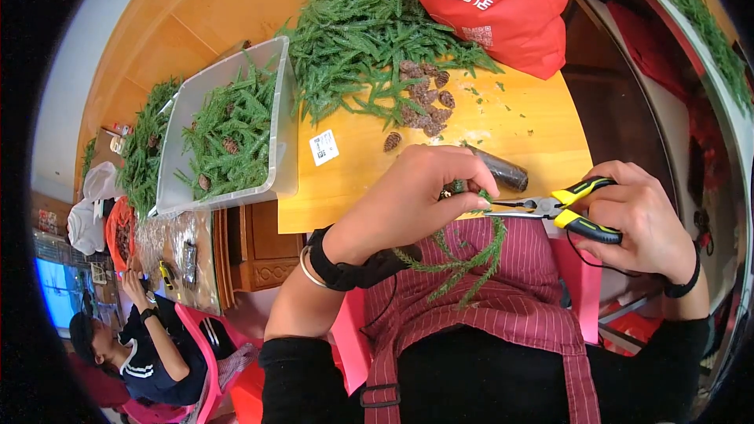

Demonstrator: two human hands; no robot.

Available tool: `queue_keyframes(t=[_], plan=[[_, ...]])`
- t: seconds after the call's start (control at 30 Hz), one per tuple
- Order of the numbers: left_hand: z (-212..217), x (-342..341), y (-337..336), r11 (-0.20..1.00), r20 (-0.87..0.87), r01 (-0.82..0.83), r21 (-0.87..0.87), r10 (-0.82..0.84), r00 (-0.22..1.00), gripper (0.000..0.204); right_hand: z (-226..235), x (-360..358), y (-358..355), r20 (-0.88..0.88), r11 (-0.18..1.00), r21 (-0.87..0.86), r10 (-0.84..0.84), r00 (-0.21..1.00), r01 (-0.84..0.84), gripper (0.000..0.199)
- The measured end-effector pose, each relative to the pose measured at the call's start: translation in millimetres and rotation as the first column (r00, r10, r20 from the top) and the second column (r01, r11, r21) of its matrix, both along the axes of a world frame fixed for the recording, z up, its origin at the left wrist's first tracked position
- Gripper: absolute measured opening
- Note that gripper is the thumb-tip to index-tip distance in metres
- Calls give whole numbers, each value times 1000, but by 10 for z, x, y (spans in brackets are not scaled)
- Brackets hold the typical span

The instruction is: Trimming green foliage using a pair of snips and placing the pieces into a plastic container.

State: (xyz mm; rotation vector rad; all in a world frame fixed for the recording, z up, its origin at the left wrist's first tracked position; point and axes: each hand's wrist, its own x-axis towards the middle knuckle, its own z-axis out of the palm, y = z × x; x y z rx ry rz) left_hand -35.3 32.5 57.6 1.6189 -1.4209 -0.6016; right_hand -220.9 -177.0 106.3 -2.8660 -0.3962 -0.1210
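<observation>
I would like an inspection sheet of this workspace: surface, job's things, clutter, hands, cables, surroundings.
Surface: wooden table, partly covered.
Job's things: green sprig in the left hand; yellow-handled pliers in the right hand, tips at the sprig's stem.
Clutter: heap of sprigs, pine cones, clear tray with sprigs, red bag, white tag, dark roll.
Hands: both closed on their things; black strap and bangle on left wrist, black band on right.
Cables: thin dark cord below the right hand.
Surroundings: striped apron; another person seated at lower left.
</observation>
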Motion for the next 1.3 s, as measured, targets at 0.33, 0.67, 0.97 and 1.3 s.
queue_keyframes(t=[0.33, 0.67, 0.97, 1.3], plan=[[-38, 4, -12, 990, 37, 57, -132, -52, 998, 15, -14, -36, 25, 51, 999, -29, -23, 998, 24, 20], [-69, 8, -20, 976, 25, 89, -200, -86, 996, 16, 0, -9, -93, -84, 993, 105, -45, 995, 54, 23], [-62, 48, -70, 977, 11, 59, -206, -58, 998, 12, -61, 6, -197, -128, 943, 333, 46, 991, -1, 32], [-23, 15, -84, 990, 21, 50, -135, -47, 999, 13, 72, -7, 18, 5, 1000, -15, -22, 1000, 22, 21]])
